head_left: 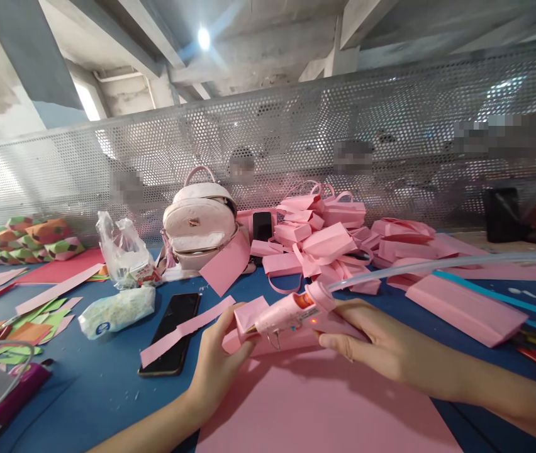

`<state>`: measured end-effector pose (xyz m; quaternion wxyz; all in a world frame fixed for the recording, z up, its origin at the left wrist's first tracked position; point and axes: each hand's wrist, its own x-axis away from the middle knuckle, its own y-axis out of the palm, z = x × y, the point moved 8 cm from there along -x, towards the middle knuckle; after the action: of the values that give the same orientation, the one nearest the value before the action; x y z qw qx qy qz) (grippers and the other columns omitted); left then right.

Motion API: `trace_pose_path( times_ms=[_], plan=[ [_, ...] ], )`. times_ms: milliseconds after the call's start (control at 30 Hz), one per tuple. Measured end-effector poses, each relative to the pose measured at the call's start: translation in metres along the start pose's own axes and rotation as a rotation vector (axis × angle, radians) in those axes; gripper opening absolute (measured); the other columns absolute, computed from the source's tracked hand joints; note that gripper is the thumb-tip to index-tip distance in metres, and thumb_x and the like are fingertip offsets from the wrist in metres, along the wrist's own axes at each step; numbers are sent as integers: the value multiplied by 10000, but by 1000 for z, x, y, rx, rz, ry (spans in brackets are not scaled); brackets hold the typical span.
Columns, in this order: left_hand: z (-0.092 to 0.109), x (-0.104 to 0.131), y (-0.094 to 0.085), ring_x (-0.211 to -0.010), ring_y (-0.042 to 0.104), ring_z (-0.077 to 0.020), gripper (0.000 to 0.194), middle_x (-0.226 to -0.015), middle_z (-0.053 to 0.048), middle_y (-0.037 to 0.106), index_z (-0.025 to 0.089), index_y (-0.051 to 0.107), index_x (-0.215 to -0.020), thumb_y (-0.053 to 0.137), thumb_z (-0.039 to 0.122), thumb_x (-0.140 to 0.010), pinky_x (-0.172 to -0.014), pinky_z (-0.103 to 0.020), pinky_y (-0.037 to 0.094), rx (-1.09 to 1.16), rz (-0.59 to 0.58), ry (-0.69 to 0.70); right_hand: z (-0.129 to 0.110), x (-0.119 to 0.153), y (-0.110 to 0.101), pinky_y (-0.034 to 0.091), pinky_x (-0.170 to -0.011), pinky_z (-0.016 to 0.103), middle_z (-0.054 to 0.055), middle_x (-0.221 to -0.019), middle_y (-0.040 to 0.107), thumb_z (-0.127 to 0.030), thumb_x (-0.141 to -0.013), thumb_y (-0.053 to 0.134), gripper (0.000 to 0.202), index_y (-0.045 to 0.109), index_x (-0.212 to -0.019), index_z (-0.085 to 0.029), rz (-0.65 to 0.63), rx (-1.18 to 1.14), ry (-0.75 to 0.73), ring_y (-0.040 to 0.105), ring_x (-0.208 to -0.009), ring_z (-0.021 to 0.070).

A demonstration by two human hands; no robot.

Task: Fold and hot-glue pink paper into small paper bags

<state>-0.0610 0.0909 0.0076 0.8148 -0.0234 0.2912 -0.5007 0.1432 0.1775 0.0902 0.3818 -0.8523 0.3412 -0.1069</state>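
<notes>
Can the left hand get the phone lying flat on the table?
Probably yes: the phone is beside the left hand, with only a pink strip lying across it. That hand holds folded pink paper, though, so it might need to let go first.

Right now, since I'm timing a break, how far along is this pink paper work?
The heap of folded pink pieces, some with handles, looks done. In hand: the left hand holds a pink paper piece; the right hand holds a glue gun, nozzle at it. Probably left: that piece, and perhaps the loose strip across the phone.
</notes>
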Motion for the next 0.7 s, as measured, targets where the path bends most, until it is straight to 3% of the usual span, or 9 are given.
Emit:
trace_pose_path(
  times_ms=[700],
  plan=[
    [-1,0,1,-1153,675,-262,355,-1210,-46,746,226,653,-1212,689,220,-859,-967,-331,525,-1,-12,-19,9,5,-8,504,-1052,500,120,-1217,743,-704,-821,585,628,733,-1184,-213,94,8,20,660,-1169,406]
  ],
)
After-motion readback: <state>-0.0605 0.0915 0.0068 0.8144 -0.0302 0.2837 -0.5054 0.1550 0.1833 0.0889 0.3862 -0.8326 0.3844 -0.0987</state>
